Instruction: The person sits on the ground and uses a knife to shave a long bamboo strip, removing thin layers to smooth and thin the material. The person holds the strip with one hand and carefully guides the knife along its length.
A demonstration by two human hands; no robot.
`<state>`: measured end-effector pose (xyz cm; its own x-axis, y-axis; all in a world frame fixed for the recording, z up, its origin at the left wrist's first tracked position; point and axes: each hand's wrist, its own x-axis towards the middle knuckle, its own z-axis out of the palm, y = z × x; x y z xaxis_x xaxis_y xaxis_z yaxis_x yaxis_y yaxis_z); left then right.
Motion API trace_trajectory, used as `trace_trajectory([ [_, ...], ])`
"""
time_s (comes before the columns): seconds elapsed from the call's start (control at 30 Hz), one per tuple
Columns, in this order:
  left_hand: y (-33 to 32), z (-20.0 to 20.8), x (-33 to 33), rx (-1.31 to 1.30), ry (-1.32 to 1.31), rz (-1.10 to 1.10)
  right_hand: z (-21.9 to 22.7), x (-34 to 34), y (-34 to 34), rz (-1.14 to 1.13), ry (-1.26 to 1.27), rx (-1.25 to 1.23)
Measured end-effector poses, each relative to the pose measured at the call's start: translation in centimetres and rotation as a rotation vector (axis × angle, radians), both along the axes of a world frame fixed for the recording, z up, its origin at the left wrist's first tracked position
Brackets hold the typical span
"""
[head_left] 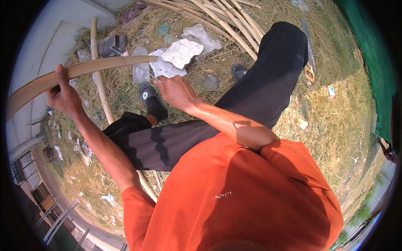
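A long, pale bamboo strip [96, 65] runs from the left rim toward the middle, gently curved. My left hand [65, 94] is closed around it, thumb over the upper edge. My right hand [178, 90] is a closed fist around a thin metal tool [144, 70], which looks like a blade seen nearly edge-on; the fist hides its handle. The tool slants up and left, crossing the strip close to its free end. Whether it touches the strip I cannot tell. Pale broken slabs [182, 52] lie on the ground beyond my right hand.
A round pole [100, 83] slants past on the left, near a dark block [112, 45]. More long strips [230, 19] lie at the top. A handsaw [309, 69] with an orange handle rests on dry grass to the right. A white wall [42, 54] and green sheeting [377, 62] flank me.
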<state>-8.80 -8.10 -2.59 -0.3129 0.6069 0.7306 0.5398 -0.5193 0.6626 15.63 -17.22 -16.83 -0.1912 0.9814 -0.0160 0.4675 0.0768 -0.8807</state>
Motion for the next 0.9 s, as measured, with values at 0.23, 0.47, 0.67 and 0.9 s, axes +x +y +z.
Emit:
trace_trajectory([
  [0.23, 0.7, -0.3, -0.1, 0.003, -0.011, 0.012, -9.9, 0.1, 2.3, -0.031, -0.257, -0.28],
  [0.47, 0.0, -1.1, -0.7, 0.014, -0.043, 0.066, -10.7, 0.2, -1.6, -0.148, -0.537, -0.175],
  [0.67, -2.4, -0.7, -2.0, -0.077, 0.009, 0.193, 6.1, 15.0, -6.5, 0.586, 0.558, -0.374],
  [0.9, -4.6, -1.6, -1.9, -0.057, -0.11, 0.289, -5.0, 35.5, -8.8, -0.334, -0.028, -0.681],
])
